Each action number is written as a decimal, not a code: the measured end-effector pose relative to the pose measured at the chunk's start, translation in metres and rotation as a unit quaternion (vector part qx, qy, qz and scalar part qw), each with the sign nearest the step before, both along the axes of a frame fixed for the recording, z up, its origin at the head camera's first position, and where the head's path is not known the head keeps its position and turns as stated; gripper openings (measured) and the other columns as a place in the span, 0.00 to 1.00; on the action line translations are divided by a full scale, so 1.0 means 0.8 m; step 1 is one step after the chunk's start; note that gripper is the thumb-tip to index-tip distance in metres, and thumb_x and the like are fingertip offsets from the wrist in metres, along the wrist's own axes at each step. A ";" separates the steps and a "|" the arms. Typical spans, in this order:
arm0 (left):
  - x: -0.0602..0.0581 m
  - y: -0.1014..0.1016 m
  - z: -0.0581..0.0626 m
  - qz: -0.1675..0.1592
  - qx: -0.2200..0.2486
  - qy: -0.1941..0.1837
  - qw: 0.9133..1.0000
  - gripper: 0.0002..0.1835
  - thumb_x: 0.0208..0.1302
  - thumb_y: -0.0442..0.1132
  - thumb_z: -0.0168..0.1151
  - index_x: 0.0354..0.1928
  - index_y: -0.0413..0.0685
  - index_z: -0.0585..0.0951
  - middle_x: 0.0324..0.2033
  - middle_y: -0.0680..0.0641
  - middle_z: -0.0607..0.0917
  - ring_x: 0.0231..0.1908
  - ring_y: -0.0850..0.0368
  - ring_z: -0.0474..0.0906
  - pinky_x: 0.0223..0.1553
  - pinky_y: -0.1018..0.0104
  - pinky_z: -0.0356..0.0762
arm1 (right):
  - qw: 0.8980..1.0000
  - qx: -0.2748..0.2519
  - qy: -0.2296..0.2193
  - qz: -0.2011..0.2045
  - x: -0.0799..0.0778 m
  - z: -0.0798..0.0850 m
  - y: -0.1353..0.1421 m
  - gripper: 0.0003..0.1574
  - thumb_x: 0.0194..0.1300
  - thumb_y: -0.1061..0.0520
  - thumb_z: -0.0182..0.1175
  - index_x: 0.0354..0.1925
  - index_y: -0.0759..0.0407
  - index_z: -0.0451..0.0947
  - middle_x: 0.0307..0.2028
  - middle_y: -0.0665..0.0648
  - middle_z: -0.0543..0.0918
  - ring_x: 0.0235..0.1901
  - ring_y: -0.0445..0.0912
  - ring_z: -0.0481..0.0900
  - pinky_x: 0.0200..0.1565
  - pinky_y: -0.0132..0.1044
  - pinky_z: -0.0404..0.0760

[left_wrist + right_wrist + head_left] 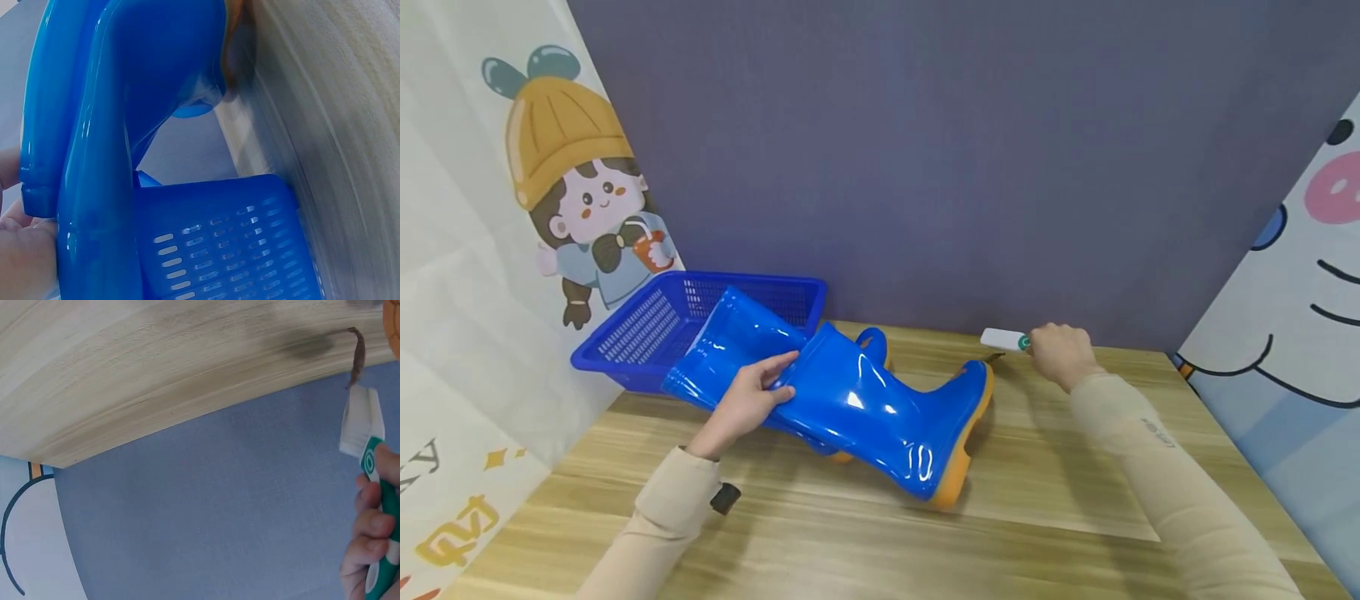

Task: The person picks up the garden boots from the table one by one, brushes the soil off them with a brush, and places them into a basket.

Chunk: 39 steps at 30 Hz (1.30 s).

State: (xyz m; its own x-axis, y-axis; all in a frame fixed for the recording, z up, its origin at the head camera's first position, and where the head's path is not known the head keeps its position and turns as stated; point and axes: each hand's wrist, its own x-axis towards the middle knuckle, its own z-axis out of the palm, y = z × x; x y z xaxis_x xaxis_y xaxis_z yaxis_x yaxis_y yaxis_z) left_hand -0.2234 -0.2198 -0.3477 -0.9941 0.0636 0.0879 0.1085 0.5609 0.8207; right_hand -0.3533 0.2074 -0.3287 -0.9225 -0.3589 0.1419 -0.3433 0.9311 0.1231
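Blue boot [865, 404] — toe edge [976, 367] apart from brush [1002, 339].

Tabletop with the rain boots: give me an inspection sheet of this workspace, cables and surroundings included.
Surface: wood-grain tabletop, partly hidden by the things on it.
Job's things: front blue rain boot, orange-soled, overlaps the rear rain boot in the head view; white-headed brush.
Clutter: blue slotted basket, partly behind the rear boot; thin brown strip near the brush, contact unclear; small black object beside the left sleeve, unidentified.
Hands: left hand pinches the front boot's cuff; right hand grips the brush.
Cables: nothing seen.
Surroundings: dark grey backdrop; cartoon-printed panels either side.
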 end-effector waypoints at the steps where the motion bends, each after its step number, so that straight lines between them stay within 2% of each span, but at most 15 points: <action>1: 0.000 0.000 -0.001 -0.001 -0.001 0.000 1.000 0.28 0.62 0.31 0.55 0.65 0.45 0.65 0.64 0.37 0.64 0.64 0.43 0.61 0.60 0.51 0.64 | 1.000 -0.004 0.001 -0.004 0.001 -0.001 0.002 0.13 0.61 0.58 0.54 0.22 0.61 0.75 0.18 0.56 0.75 0.18 0.49 0.71 0.16 0.43 0.70; 6: -0.001 -0.001 -0.005 -0.008 -0.003 0.006 1.000 0.28 0.62 0.31 0.55 0.65 0.45 0.65 0.65 0.37 0.64 0.64 0.42 0.61 0.60 0.51 0.64 | 1.000 -0.007 0.008 -0.016 0.009 0.000 0.008 0.12 0.60 0.62 0.53 0.23 0.64 0.77 0.18 0.57 0.77 0.17 0.49 0.72 0.15 0.43 0.71; 10: -0.002 -0.002 -0.009 -0.013 -0.003 0.009 1.000 0.28 0.62 0.31 0.55 0.65 0.45 0.65 0.64 0.37 0.64 0.64 0.43 0.61 0.60 0.52 0.65 | 0.999 -0.023 0.014 -0.034 0.016 0.001 0.015 0.12 0.61 0.59 0.53 0.28 0.66 0.78 0.21 0.60 0.78 0.19 0.53 0.75 0.16 0.46 0.71; 13: 0.000 -0.003 -0.011 -0.012 -0.004 0.006 1.000 0.28 0.62 0.31 0.55 0.65 0.44 0.65 0.65 0.37 0.64 0.64 0.42 0.61 0.60 0.51 0.64 | 0.996 -0.067 0.021 -0.047 0.022 -0.001 0.020 0.15 0.63 0.55 0.52 0.30 0.66 0.78 0.23 0.64 0.79 0.21 0.59 0.77 0.16 0.49 0.70; 15: 0.002 -0.005 -0.012 -0.012 -0.006 0.004 1.000 0.28 0.63 0.31 0.55 0.65 0.44 0.64 0.65 0.37 0.64 0.64 0.42 0.61 0.60 0.51 0.64 | 0.992 -0.109 0.027 -0.053 0.028 -0.001 0.022 0.17 0.65 0.53 0.51 0.36 0.66 0.78 0.25 0.66 0.80 0.20 0.58 0.76 0.14 0.47 0.68; 20: 0.002 -0.005 -0.013 -0.014 -0.006 0.007 1.000 0.28 0.63 0.33 0.54 0.65 0.45 0.64 0.64 0.36 0.64 0.63 0.42 0.61 0.60 0.50 0.63 | 0.978 -0.197 0.038 -0.055 0.047 0.004 0.020 0.24 0.68 0.51 0.50 0.55 0.65 0.73 0.31 0.67 0.82 0.12 0.48 0.67 0.11 0.37 0.61; 23: 0.001 -0.003 -0.012 -0.006 -0.009 0.019 1.000 0.27 0.63 0.33 0.55 0.65 0.43 0.65 0.63 0.36 0.66 0.62 0.42 0.63 0.59 0.50 0.65 | 0.974 -0.216 0.042 -0.043 0.061 0.004 0.010 0.25 0.67 0.50 0.51 0.56 0.64 0.73 0.32 0.67 0.82 0.10 0.45 0.62 0.09 0.34 0.58; 26: -0.001 0.003 -0.008 0.017 -0.017 0.053 0.998 0.27 0.62 0.34 0.57 0.63 0.40 0.67 0.60 0.35 0.70 0.60 0.41 0.67 0.57 0.51 0.68 | 0.976 -0.211 0.045 -0.014 0.074 -0.003 -0.001 0.23 0.66 0.50 0.53 0.54 0.62 0.75 0.35 0.66 0.83 0.09 0.43 0.61 0.09 0.32 0.56; 29: -0.004 0.016 -0.002 0.049 -0.031 0.104 0.993 0.24 0.60 0.35 0.60 0.59 0.38 0.72 0.54 0.35 0.76 0.55 0.42 0.73 0.54 0.52 0.71 | 0.980 -0.198 0.024 0.010 0.090 -0.014 -0.008 0.22 0.67 0.50 0.52 0.52 0.62 0.76 0.24 0.62 0.80 0.08 0.42 0.58 0.09 0.30 0.54; 32: -0.005 0.031 0.005 0.076 -0.039 0.157 0.984 0.20 0.57 0.36 0.63 0.52 0.38 0.78 0.49 0.38 0.81 0.50 0.45 0.78 0.51 0.53 0.75 | 0.981 -0.192 0.003 0.017 0.106 -0.025 -0.011 0.21 0.66 0.51 0.53 0.51 0.61 0.77 0.14 0.54 0.71 0.07 0.40 0.54 0.10 0.28 0.52; 33: -0.006 0.036 0.007 0.081 -0.037 0.170 0.982 0.18 0.57 0.35 0.63 0.51 0.39 0.79 0.48 0.39 0.82 0.50 0.46 0.78 0.50 0.53 0.75 | 0.981 -0.192 0.000 0.017 0.111 -0.028 -0.011 0.20 0.66 0.51 0.53 0.51 0.62 0.77 0.12 0.52 0.68 0.07 0.40 0.54 0.10 0.28 0.52; 36: -0.005 0.047 0.017 0.078 -0.018 0.195 0.977 0.16 0.57 0.35 0.64 0.48 0.41 0.81 0.46 0.41 0.83 0.49 0.48 0.79 0.48 0.55 0.77 | 0.981 -0.191 0.011 0.017 0.121 -0.036 -0.010 0.19 0.64 0.51 0.56 0.49 0.61 0.79 0.13 0.50 0.68 0.08 0.40 0.55 0.11 0.29 0.53; 37: -0.004 0.051 0.021 0.074 -0.013 0.201 0.977 0.15 0.57 0.35 0.64 0.48 0.42 0.82 0.46 0.42 0.83 0.49 0.49 0.79 0.44 0.58 0.79 | 0.981 -0.191 0.015 0.015 0.124 -0.038 -0.008 0.19 0.64 0.51 0.56 0.49 0.61 0.79 0.14 0.51 0.69 0.08 0.40 0.55 0.11 0.30 0.53; 39: -0.003 0.061 0.033 0.060 0.001 0.206 0.977 0.15 0.58 0.36 0.63 0.48 0.44 0.82 0.47 0.44 0.83 0.37 0.53 0.83 0.30 0.66 0.79 | 0.981 -0.192 0.024 0.011 0.129 -0.042 -0.004 0.19 0.63 0.52 0.57 0.48 0.61 0.79 0.15 0.52 0.71 0.09 0.41 0.56 0.12 0.30 0.54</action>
State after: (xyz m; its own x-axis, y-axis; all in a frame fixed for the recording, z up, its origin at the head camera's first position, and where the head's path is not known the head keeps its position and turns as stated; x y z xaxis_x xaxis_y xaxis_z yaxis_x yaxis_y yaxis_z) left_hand -0.2259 -0.1714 -0.3214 -0.8742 -0.0511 0.4829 0.3644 0.5883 0.7219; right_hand -0.2504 0.2039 -0.3621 -0.9040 -0.2910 0.3132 -0.3670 0.9040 -0.2193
